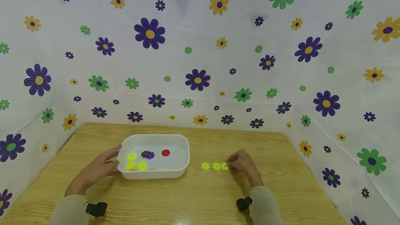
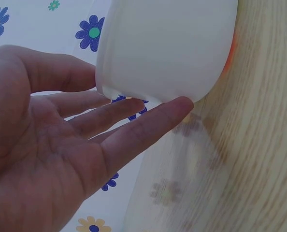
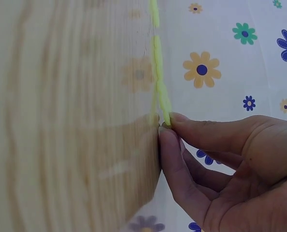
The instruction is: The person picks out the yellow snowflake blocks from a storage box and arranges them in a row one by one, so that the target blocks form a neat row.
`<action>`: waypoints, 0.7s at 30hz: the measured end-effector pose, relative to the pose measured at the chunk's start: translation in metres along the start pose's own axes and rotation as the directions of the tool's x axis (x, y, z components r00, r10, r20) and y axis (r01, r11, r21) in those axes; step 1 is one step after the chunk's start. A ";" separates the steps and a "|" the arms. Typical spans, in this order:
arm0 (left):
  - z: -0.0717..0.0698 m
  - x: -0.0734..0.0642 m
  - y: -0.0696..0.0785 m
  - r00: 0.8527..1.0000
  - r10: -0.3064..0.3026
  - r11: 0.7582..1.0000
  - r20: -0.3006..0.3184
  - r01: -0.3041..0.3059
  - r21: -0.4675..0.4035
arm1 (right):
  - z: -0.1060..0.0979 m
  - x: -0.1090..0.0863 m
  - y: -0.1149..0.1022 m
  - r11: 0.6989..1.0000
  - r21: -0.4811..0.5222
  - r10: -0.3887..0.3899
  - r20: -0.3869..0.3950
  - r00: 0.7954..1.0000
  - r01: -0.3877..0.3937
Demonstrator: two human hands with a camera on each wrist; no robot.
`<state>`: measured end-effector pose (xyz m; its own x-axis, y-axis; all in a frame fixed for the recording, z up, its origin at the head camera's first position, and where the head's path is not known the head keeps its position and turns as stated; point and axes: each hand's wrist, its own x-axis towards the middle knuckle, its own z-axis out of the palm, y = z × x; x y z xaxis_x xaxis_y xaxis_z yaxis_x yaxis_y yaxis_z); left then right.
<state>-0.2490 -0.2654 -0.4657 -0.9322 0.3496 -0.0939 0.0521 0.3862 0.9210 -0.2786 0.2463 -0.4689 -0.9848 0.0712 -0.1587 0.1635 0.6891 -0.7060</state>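
My left hand (image 1: 99, 167) is at the left end of a white plastic tray (image 1: 186, 155). Its fairly straight fingers (image 2: 143, 130) and thumb touch the tray's outer wall (image 2: 167, 48). To the right of the tray, my right hand (image 1: 243, 164) pinches a yellow flower-shaped disc (image 1: 224, 166) between thumb and fingertips. That disc is slightly tilted, its near edge raised off the wood in the right wrist view. Beside it lie a second yellow disc (image 1: 216, 166), right at its edge, and a third yellow disc (image 1: 205, 166) farther left, in one row.
Inside the tray are several yellow discs (image 1: 142, 165), a red disc (image 1: 165, 152), a purple disc (image 1: 150, 155) and a brown disc (image 1: 144, 154). A wooden table (image 1: 175, 200) carries everything. White flower-printed sheeting (image 1: 175, 65) encloses the back and both sides.
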 end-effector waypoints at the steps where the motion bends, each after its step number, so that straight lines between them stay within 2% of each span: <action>1: 0.000 0.000 0.000 1.000 0.005 1.000 0.004 -0.005 0.001 | 0.000 0.000 0.000 1.000 -0.002 -0.002 0.001 1.000 0.002; 21: 0.001 -0.001 0.003 1.000 -0.021 1.000 -0.017 0.022 0.010 | 0.001 -0.001 0.001 1.000 -0.013 -0.009 -0.009 1.000 0.009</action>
<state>-0.2478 -0.2637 -0.4631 -0.9390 0.3268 -0.1071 0.0355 0.4018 0.9150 -0.2772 0.2463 -0.4698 -0.9867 0.0719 -0.1460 0.1543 0.6990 -0.6982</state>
